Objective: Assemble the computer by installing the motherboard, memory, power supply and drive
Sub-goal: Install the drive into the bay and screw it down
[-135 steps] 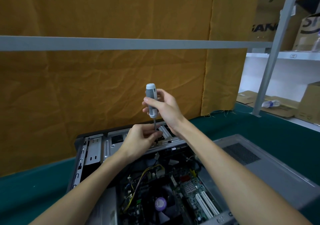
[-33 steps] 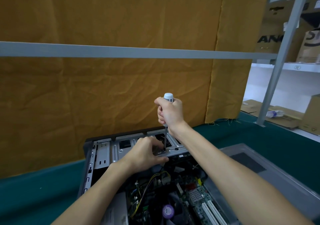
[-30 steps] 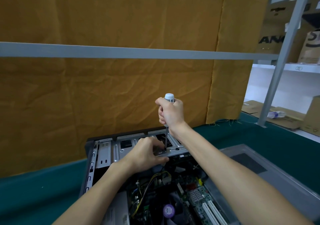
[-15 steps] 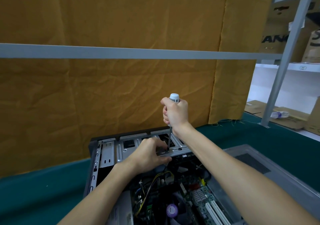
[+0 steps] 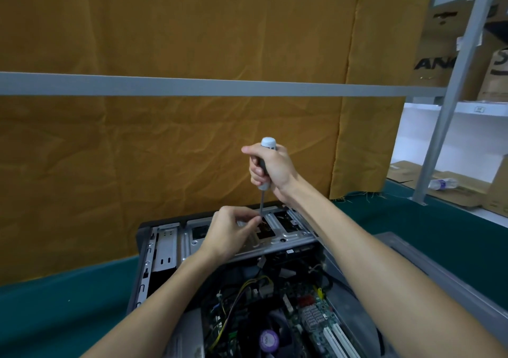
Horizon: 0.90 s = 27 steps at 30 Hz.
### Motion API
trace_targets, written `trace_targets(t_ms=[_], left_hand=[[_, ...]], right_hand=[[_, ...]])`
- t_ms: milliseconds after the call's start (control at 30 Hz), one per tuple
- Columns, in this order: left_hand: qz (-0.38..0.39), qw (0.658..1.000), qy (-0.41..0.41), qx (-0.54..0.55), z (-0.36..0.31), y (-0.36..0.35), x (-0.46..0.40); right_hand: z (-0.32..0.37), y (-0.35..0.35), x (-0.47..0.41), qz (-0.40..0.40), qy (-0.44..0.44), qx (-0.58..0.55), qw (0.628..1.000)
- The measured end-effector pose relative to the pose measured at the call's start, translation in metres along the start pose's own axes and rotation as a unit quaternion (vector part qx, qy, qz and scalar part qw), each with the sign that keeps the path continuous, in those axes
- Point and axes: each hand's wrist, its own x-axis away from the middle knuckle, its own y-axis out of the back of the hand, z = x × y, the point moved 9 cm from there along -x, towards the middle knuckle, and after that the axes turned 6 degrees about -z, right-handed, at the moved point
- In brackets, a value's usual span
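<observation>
Grey screwdriver [image 5: 264, 166] stands upright, tip down; right hand [image 5: 272, 169] grips it, left hand [image 5: 229, 229] fingertips seemingly pinch its shaft; box [image 5: 433, 63] reads "ANC".

Creased matt ochre cloth backdrop [image 5: 165, 151], dull stamped-metal computer case [image 5: 167, 245], smooth plastic screwdriver handle [image 5: 267, 148], matt green table cover [image 5: 55, 311]

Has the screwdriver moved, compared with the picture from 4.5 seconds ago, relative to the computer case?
Yes. The screwdriver, gripped by the right hand, has come down: its tip now sits at the metal drive bracket of the case, beside the left hand's fingertips.

Ochre curtain [image 5: 165, 143]; cardboard boxes [image 5: 437, 57]; plastic bottle [image 5: 442, 183].
</observation>
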Motion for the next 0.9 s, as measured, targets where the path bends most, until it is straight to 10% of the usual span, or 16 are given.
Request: trace_targets(t_ms=[900], left_hand=[[0.056, 0.997, 0.020, -0.044, 0.023, -0.010, -0.002]], right_hand=[[-0.037, -0.010, -0.031, 0.068, -0.067, -0.021, 0.995]])
